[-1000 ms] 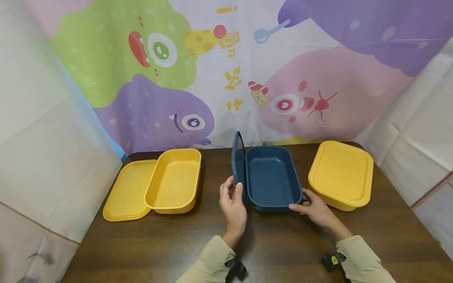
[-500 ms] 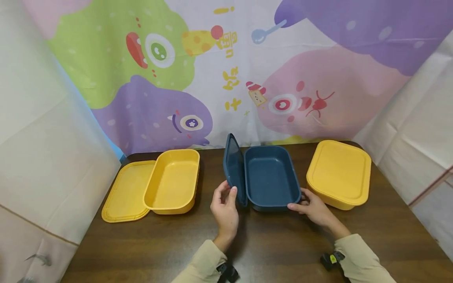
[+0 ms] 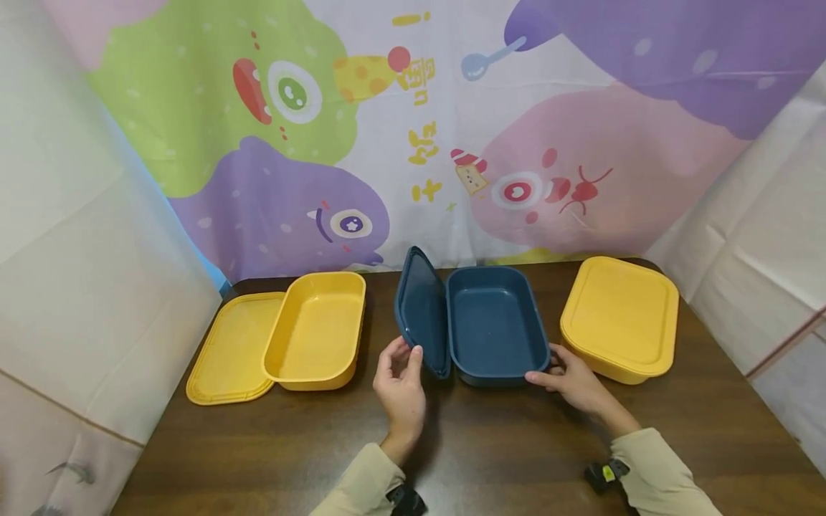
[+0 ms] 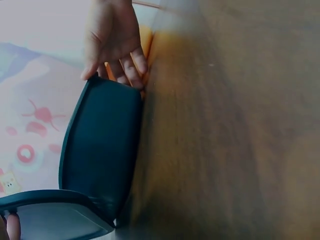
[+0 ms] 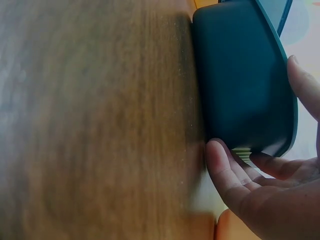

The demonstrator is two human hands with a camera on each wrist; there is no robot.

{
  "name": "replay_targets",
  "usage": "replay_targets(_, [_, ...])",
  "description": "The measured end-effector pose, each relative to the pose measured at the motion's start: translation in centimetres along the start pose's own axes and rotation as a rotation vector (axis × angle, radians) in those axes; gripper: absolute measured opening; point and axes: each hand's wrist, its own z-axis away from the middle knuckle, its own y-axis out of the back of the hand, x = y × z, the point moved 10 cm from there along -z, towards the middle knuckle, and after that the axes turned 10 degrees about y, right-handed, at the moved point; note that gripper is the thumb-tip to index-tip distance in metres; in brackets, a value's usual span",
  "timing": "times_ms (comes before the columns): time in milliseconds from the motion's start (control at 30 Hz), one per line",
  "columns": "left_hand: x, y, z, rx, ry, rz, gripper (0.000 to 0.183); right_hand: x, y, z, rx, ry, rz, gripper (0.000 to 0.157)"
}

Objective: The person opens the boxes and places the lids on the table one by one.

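A dark blue food container (image 3: 497, 322) sits uncovered on the table, its inside bare. My right hand (image 3: 571, 380) holds its near right corner, thumb at the rim; in the right wrist view the fingers (image 5: 220, 160) lie along the container's outer wall (image 5: 245, 75). Just left of it, a matching blue lid (image 3: 422, 312) stands tilted on its long edge, leaning to the left. My left hand (image 3: 401, 390) pinches the lid's near left edge between thumb and fingers. In the left wrist view the lid (image 4: 60, 217) shows at the bottom left, beside the container (image 4: 105, 145).
To the left, an uncovered yellow container (image 3: 316, 330) overlaps a flat yellow lid (image 3: 235, 351). A yellow container with its lid on (image 3: 621, 319) stands at the right. A cartoon-printed curtain (image 3: 439, 143) hangs behind the brown wooden table (image 3: 503, 451).
The blue lid has tipped from nearly upright over to the left, my left hand moving left with it. My right hand has stayed at the container's corner.
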Motion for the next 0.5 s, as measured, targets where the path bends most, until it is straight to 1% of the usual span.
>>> replay_targets(100, [-0.25, 0.27, -0.03, 0.007, 0.009, -0.013, 0.023, 0.11, 0.09, 0.01, 0.002, -0.007, 0.005, 0.084])
replay_targets(333, [-0.65, 0.78, -0.07, 0.007, 0.015, -0.083, 0.020, 0.39, 0.17, -0.06, -0.001, -0.022, 0.012, 0.083])
replay_targets(500, [-0.92, 0.94, -0.11, 0.004, 0.019, -0.096, 0.020, 0.28, 0.14, -0.08, -0.005, -0.027, 0.013, 0.083])
